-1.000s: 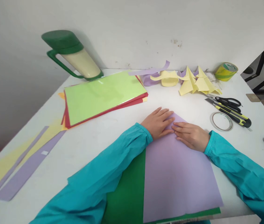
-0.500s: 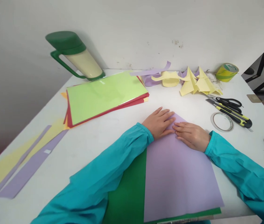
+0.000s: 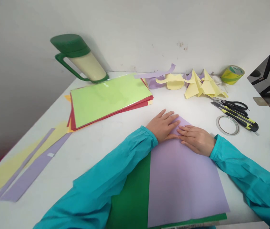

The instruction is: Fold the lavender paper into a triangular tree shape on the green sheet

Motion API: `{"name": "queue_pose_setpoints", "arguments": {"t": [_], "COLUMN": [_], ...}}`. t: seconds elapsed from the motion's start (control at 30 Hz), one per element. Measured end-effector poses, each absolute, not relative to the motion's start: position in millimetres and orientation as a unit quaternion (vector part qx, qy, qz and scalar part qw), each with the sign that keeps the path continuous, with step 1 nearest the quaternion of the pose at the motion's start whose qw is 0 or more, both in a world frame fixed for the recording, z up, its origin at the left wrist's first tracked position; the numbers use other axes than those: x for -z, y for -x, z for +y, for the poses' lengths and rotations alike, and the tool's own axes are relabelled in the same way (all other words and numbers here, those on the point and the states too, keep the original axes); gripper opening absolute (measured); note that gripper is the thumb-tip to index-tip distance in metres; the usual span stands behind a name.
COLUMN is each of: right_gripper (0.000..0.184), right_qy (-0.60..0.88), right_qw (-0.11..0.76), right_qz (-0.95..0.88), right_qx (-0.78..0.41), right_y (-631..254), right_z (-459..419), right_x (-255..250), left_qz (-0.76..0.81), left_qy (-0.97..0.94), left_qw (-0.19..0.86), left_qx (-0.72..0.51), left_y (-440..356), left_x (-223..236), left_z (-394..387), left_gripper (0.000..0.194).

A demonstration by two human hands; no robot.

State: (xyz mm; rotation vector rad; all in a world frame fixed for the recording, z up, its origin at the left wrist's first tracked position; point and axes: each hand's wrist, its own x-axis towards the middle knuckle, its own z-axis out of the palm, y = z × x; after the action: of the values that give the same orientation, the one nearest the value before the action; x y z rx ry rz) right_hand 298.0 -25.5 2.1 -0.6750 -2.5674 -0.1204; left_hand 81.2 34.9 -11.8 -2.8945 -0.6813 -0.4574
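Purple sheet [image 3: 185, 184]: lying right of centre at the near side of the white table [image 3: 94, 143], on top of a green sheet [image 3: 130, 190], running in to a point at the far end. Seeing left hand [image 3: 162, 126] palm down on the left side of that point, with fingers spread and thumb reaching right. Seeing right hand [image 3: 194, 138] just beside, laid on the right side of the point, with fingers pressed together. Can't tell about any pinch on the paper, nor whether thumb and right fingertips touch. Both in teal sleeves [image 3: 106, 171]. Far left: green-and-cream flask [image 3: 87, 66], just beyond a light-green sheet [image 3: 111, 98] stacked over red sheets [image 3: 142, 104]. Near left: yellow strips [image 3: 8, 168] and purple strips [image 3: 37, 168], partly overlapping. Far right: yellow folded shapes [image 3: 193, 87] in a row along the wall, then yellow tape roll [image 3: 232, 75]. Right of right hand: clear tape roll [image 3: 230, 133], next to cutter [image 3: 242, 120] and black-handled scissors [image 3: 236, 106].
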Motion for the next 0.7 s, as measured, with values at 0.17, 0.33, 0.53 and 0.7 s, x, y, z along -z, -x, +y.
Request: {"name": "queue_pose_setpoints", "arguments": {"t": [0.17, 0.33, 0.53, 0.7], "right_gripper": [0.027, 0.027, 0.027, 0.028], "right_qy": [0.248, 0.245, 0.256, 0.264], "right_qw": [0.244, 0.238, 0.232, 0.226], "right_qz": [-0.937, -0.939, -0.938, -0.937], "right_qx": [0.039, 0.045, 0.037, 0.029], "right_y": [-299.1, -298.6, -297.2, -298.4], "right_z": [-25.0, -25.6, -25.1, -23.9], "right_x": [-1.2, -1.9, -2.1, 0.9], "left_qz": [-0.227, -0.231, -0.229, -0.235], "left_qy": [0.959, 0.960, 0.961, 0.961], "left_qw": [0.072, 0.075, 0.078, 0.070], "left_qx": [0.151, 0.143, 0.137, 0.126], "left_y": [-81.0, -80.9, -82.4, -78.8], "left_x": [12.5, 12.8, 10.6, 9.3], "left_z": [35.1, 35.4, 34.6, 32.0], "left_gripper": [0.061, 0.062, 0.063, 0.058]}}
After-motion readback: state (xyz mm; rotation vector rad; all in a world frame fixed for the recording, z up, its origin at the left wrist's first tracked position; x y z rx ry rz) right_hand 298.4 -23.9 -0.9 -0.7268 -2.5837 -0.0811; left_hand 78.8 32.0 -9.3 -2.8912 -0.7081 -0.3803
